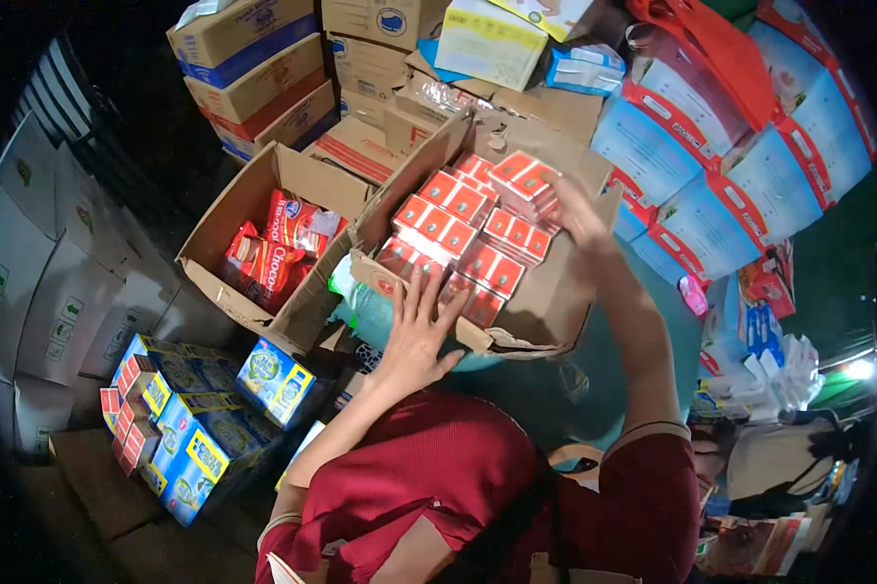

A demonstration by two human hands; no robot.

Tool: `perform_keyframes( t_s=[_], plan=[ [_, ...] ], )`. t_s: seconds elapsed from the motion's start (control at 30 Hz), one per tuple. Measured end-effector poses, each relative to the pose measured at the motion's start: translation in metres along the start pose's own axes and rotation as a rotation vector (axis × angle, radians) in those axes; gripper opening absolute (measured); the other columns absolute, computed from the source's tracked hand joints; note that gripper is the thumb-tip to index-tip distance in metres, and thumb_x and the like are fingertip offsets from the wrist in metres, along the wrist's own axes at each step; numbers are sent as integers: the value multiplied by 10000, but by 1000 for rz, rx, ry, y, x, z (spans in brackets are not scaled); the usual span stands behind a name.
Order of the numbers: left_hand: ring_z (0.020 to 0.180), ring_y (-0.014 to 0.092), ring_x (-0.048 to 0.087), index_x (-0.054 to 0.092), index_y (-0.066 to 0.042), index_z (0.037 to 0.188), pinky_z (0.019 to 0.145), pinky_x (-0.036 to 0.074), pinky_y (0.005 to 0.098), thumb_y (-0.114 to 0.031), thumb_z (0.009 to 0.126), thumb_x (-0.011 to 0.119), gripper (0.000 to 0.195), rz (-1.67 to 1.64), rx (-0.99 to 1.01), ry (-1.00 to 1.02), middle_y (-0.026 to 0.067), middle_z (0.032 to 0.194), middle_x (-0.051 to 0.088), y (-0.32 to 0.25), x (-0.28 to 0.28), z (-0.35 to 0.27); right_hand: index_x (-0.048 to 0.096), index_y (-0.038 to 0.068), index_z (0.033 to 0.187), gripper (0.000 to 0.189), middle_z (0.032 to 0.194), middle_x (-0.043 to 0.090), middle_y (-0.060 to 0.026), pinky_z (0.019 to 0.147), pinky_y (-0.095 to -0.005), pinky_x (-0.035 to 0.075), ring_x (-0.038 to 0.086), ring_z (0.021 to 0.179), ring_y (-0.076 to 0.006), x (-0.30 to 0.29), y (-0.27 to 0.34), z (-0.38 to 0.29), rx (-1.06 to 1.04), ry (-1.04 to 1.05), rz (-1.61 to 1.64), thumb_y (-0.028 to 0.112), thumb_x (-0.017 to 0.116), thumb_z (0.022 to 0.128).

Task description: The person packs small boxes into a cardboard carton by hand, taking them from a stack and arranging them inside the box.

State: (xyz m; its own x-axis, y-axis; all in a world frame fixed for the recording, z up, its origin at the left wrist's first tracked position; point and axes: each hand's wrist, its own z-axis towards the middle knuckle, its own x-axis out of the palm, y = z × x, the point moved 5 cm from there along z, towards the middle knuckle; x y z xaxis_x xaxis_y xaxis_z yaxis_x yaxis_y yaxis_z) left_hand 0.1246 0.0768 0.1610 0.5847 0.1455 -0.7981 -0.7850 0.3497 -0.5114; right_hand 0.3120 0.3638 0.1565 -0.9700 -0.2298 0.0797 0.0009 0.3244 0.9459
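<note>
An open cardboard carton (555,314) lies before me, holding several plastic-wrapped packs of small red-and-white boxes (435,225) in uneven stacks. At the carton's far right, my right hand (577,208) grips the end of one wrapped pack (524,177) that sits on top of the others. My left hand (418,332) rests with fingers spread over the near edge of the carton, its fingertips on or just above the nearest packs; nothing is held in it. Against the carton's left side stands a smaller open carton (227,292) with red snack packets (263,266) inside.
Blue-and-yellow boxes (190,445) with small red boxes (127,416) on them are at the lower left. Stacked cartons (263,80) rise at the back left, white cartons (66,306) at far left. Blue-and-red packages (701,168) are piled on the right.
</note>
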Motion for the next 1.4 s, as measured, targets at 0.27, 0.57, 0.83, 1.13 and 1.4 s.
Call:
perform_keyframes(
  t_s=[0.27,0.57,0.83,1.13,1.4],
  plan=[
    [1381,425,64,343,-191,1393,1102,77,594,-223,671,743,826,74,-59,4,193,1447,214,-3,18,1,520,17,1121,281,1031,631,-167,738,-469,546,650,892,-274,2,-35,75,151,100,204,204,485,914],
    [1384,413,101,407,-177,1344,1110,114,562,-128,605,771,825,42,-119,-72,175,1473,205,2,16,-3,515,52,886,170,714,564,-95,565,-359,465,555,649,-204,46,-54,109,237,196,76,220,508,914],
    [1371,433,105,371,-174,1375,1103,101,594,-169,647,756,824,43,-80,-24,187,1434,236,0,21,4,534,40,979,265,595,552,-97,538,-380,453,520,497,-225,26,-86,142,92,-38,-39,290,485,908],
    [1386,397,106,376,-171,1368,1105,124,581,-155,637,763,828,40,-121,-42,149,1478,202,15,19,-5,176,44,1442,938,1438,280,-236,1086,-454,257,288,1328,-371,102,-55,100,-142,-124,-1435,642,493,793],
    [1359,354,234,312,-101,1389,1117,224,461,-69,700,617,753,-403,47,-156,187,1435,285,24,-7,-22,367,-33,1339,827,1346,417,-233,1055,-419,304,400,1248,-363,77,-51,151,-590,-196,-1192,494,651,768]
  ],
)
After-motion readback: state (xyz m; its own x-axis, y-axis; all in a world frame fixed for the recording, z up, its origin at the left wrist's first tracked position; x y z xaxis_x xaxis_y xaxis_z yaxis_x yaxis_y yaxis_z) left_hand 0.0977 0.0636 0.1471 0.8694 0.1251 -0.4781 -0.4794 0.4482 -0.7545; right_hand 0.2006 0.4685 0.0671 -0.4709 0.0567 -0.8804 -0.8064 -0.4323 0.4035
